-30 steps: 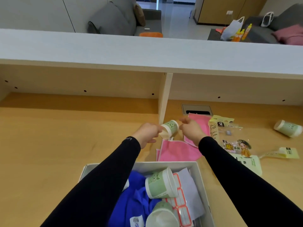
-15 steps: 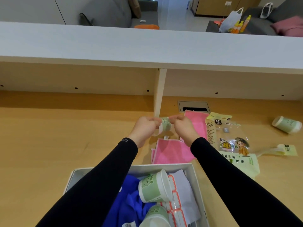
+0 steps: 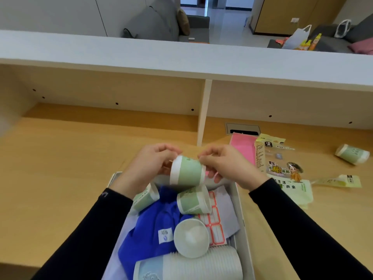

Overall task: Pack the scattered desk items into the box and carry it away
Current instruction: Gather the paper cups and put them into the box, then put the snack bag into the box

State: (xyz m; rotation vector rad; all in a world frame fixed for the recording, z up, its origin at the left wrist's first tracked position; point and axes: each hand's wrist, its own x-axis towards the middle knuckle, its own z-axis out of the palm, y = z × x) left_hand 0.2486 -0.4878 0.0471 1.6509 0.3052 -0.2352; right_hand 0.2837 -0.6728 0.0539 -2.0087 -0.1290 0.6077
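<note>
Both hands hold one small green-and-white paper cup (image 3: 186, 172) over the far end of the open white cardboard box (image 3: 239, 201). The left hand (image 3: 149, 166) has its fingers curled round the cup's white-rimmed end, and the right hand (image 3: 226, 164) pinches the other end, so the cup lies sideways just above the box. Inside the box lie a blue cloth bag (image 3: 153, 229), more green paper cups (image 3: 193, 201), a red-bordered label sheet (image 3: 215, 225) and a ribbed white cup stack (image 3: 201, 263).

The step in hand looks to be dropping this cup in. Next it needs lowering and release, then a reach to the right of the box for the pink cloth (image 3: 242, 148), the printed plastic packets (image 3: 282, 170) and the fallen green cup (image 3: 353, 154) on the wooden desk (image 3: 60, 168).
</note>
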